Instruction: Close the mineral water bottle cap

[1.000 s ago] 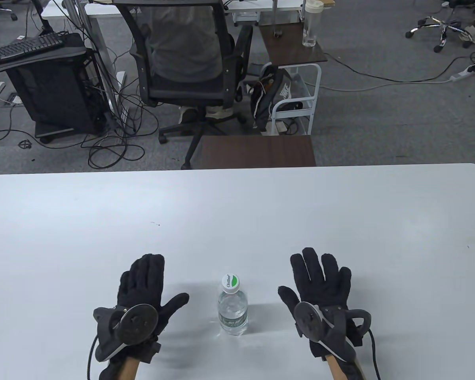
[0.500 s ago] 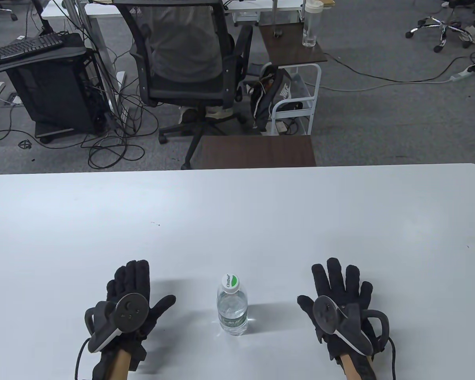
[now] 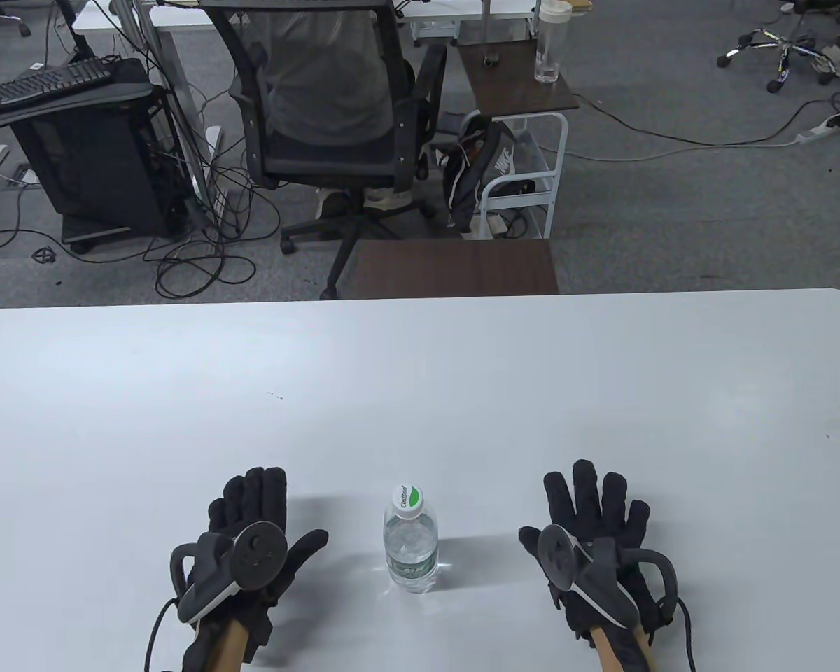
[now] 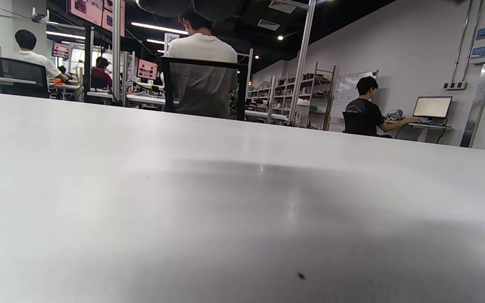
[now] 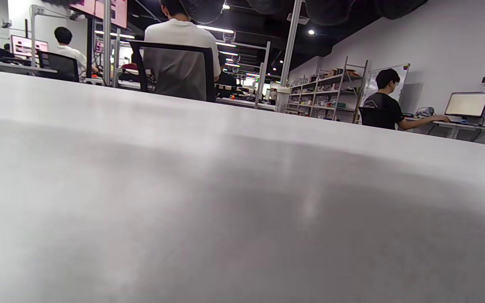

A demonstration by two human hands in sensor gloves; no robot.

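A small clear mineral water bottle (image 3: pixel 411 549) stands upright on the white table (image 3: pixel 420 378) near the front edge, with a white and green cap (image 3: pixel 407 500) on its neck. My left hand (image 3: pixel 255 514) lies flat on the table to the bottle's left, fingers stretched out, holding nothing. My right hand (image 3: pixel 591 507) lies flat to the bottle's right, fingers spread, holding nothing. Both hands are a hand's width away from the bottle. The wrist views show only the bare tabletop (image 4: pixel 225 210) and the room; only dark fingertips (image 5: pixel 329 8) edge the top of the right wrist view.
Beyond the table's far edge stand a brown side table (image 3: pixel 455 267) and an office chair (image 3: pixel 329 119) with a person seated in it. A small dark speck (image 3: pixel 274 396) marks the tabletop.
Both hands drew back toward the front edge and away from the bottle, then shifted slightly inward again. The bottle has not moved.
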